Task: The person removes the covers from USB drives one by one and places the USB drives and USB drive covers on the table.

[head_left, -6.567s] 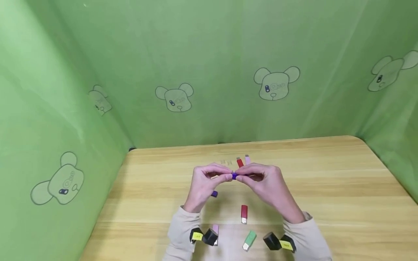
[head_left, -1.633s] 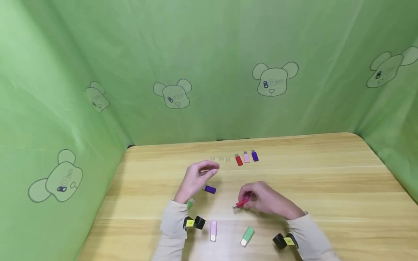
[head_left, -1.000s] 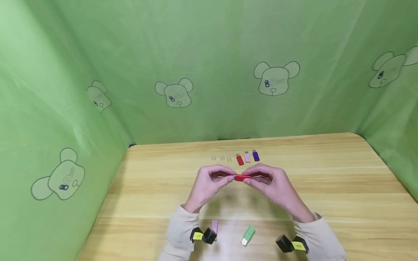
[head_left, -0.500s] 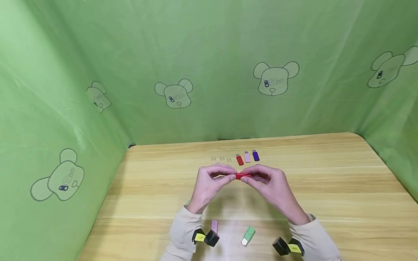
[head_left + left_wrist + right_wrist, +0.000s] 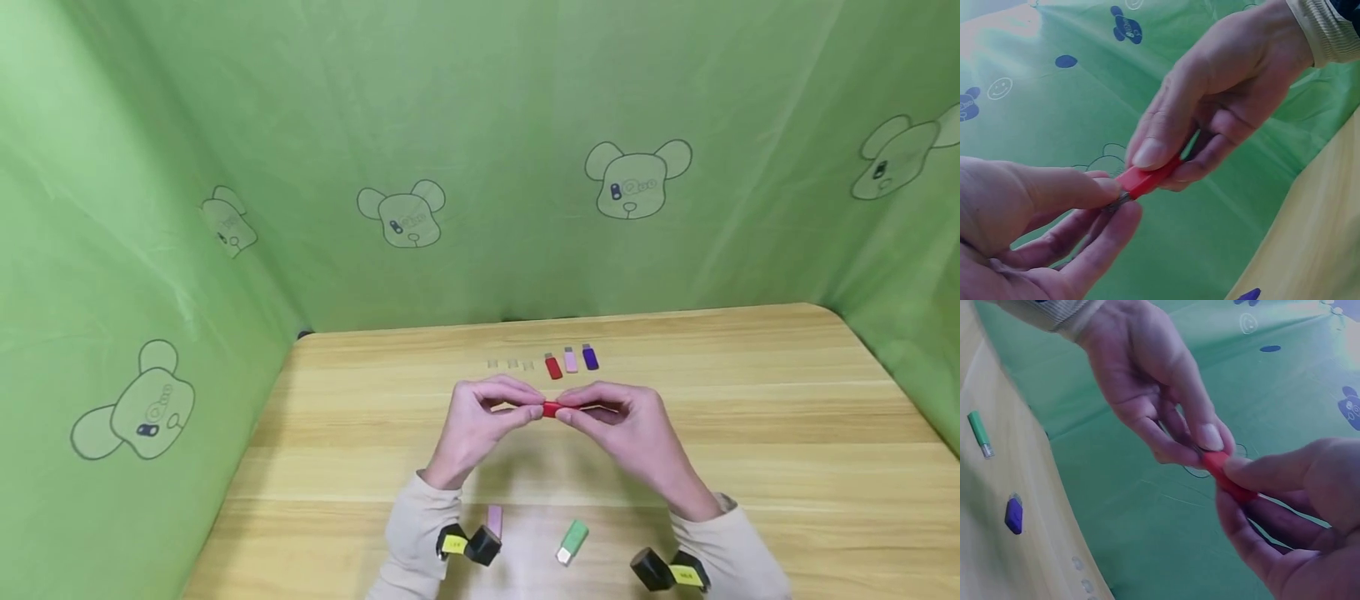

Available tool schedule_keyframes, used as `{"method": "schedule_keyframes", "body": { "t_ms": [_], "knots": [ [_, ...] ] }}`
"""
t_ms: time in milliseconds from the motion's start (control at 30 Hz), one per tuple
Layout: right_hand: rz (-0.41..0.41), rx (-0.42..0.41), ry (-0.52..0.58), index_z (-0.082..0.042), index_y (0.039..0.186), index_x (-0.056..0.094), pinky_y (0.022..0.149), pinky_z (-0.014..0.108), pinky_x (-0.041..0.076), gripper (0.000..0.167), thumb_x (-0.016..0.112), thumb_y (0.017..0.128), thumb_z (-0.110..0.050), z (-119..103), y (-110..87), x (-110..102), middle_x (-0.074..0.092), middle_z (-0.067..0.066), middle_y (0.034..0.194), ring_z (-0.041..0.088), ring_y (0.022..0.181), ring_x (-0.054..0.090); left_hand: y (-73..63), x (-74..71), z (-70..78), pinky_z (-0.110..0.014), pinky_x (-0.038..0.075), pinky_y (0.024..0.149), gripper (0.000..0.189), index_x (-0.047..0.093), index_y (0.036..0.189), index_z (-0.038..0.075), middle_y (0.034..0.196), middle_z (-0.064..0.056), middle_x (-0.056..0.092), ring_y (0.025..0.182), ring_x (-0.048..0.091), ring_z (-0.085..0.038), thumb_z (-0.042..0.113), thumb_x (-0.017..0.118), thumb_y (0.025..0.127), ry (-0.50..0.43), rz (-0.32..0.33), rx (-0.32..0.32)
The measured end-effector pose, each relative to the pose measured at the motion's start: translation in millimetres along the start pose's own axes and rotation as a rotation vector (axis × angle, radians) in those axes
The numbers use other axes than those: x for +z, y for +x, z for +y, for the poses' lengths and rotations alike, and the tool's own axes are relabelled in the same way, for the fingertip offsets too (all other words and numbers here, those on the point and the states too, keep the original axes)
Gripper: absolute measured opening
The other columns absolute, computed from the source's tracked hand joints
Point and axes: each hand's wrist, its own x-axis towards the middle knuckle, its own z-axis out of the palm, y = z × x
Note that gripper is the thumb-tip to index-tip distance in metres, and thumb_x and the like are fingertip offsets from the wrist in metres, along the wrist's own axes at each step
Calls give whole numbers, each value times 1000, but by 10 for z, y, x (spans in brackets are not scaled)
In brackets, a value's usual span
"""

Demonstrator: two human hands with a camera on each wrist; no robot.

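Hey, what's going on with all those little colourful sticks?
Someone's left hand pinches one end of a red USB stick over the table; the right hand pinches the other. Farther back, another red stick, a pink stick and a purple stick lie in a row beside three clear bits. A green stick lies nearer.

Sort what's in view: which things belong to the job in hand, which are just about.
In the job:
held red stick, pinched by left hand and right hand
probably, being similar: back-row sticks, green stick, lilac stick, purple stick
perhaps clear pieces

Just about, seemingly:
curtain
wrist cameras, strapped on
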Motion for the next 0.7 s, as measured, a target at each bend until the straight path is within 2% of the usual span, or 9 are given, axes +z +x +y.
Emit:
{"method": "schedule_keyframes", "body": {
  "t_ms": [133,300,533,600,700],
  "knots": [
    [-11,27,-9,-2,99,78,80,30,62,13,82,86,-3,1,3,-12,78,10,98,17,88,76,-1,-24,17,-39,62,89,15,78,99,-5,104,-19,75,99,70,-20,1,81,86,20,-26,-14],
    [14,8,-4,-1,98,78,79,30,62,13,82,86,-3,0,11,17,78,11,98,16,88,76,15,-22,22,-39,62,89,14,78,98,-5,102,-18,75,98,70,-19,0,81,86,23,-4,-8],
    [-44,79,3,-1,100,78,82,31,62,16,83,86,-6,-30,17,-43,78,11,100,18,90,76,9,-48,39,-45,59,92,14,80,97,0,102,-14,76,100,69,-18,5,84,85,87,-36,-46],
    [-33,73,11,-1,100,78,82,31,62,16,83,86,-6,-25,15,-29,78,11,99,18,90,76,8,-54,38,-48,57,93,14,80,97,0,101,-14,77,101,69,-19,6,84,85,78,-30,-44],
    [-26,62,16,-1,100,78,82,31,62,15,83,86,-7,-31,16,0,78,10,99,19,90,76,6,-75,35,-46,56,92,13,80,96,-1,100,-12,77,102,69,-21,5,84,85,74,-18,-39]
  ]
}}
